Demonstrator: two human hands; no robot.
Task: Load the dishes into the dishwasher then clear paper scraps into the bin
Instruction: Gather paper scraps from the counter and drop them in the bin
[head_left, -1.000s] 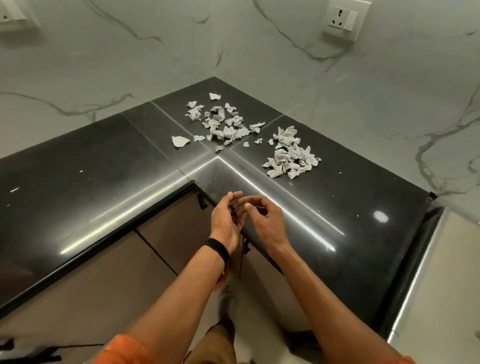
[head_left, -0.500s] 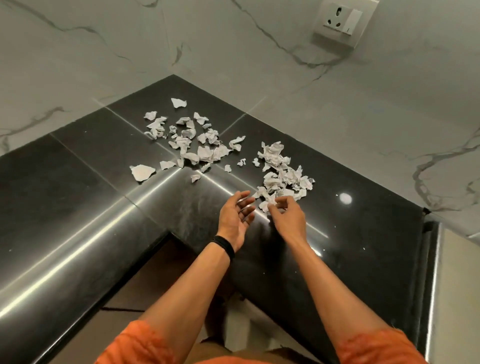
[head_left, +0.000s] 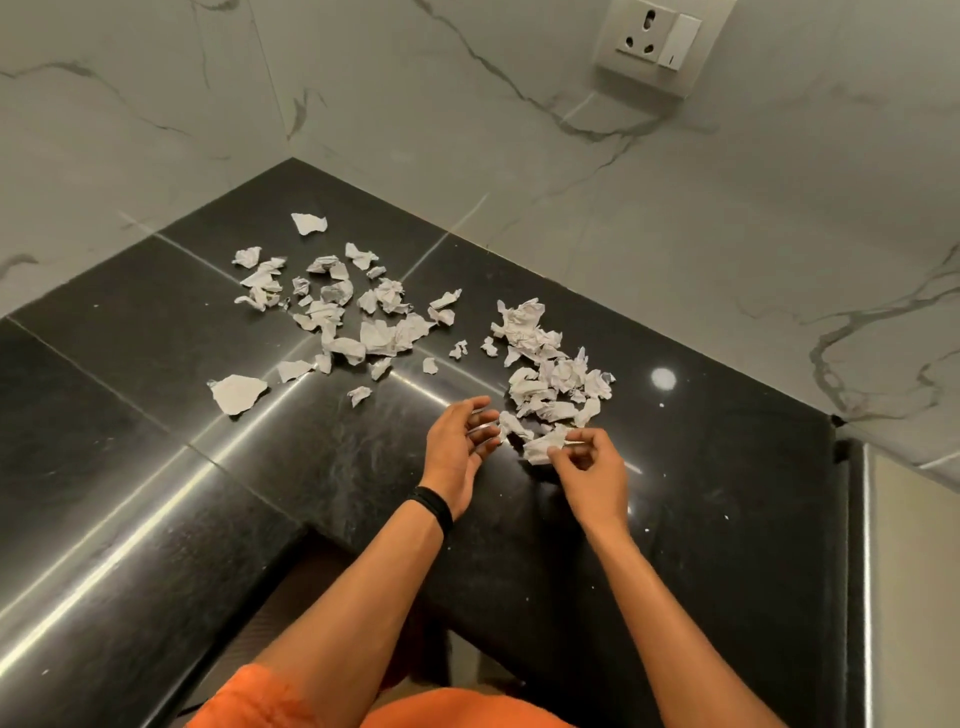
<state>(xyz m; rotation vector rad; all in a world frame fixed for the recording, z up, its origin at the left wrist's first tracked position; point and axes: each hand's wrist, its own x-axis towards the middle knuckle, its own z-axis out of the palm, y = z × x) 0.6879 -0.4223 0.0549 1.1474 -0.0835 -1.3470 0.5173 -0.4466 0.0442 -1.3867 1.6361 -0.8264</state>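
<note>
Meanwhile, the right hand (head_left: 589, 467) is pinching a crumpled white paper scrap (head_left: 543, 448) on the glossy black stone counter (head_left: 337, 467), while the left hand (head_left: 457, 441) is hovering open just left of it.

Glossy black polished stone countertop (head_left: 156, 467), crumpled matt white paper scraps (head_left: 550, 374), smooth veined marble wall (head_left: 623, 234), plastic socket (head_left: 657, 44).

Black polished countertop (head_left: 322, 483), L-shaped, under fingers (head_left: 475, 404); bright light streaks left of fingers. Grey-veined marble wall (head_left: 623, 234) beyond fingers, two faces meeting at corner. White socket plate (head_left: 660, 47) on wall, well beyond fingers, to right.
</note>
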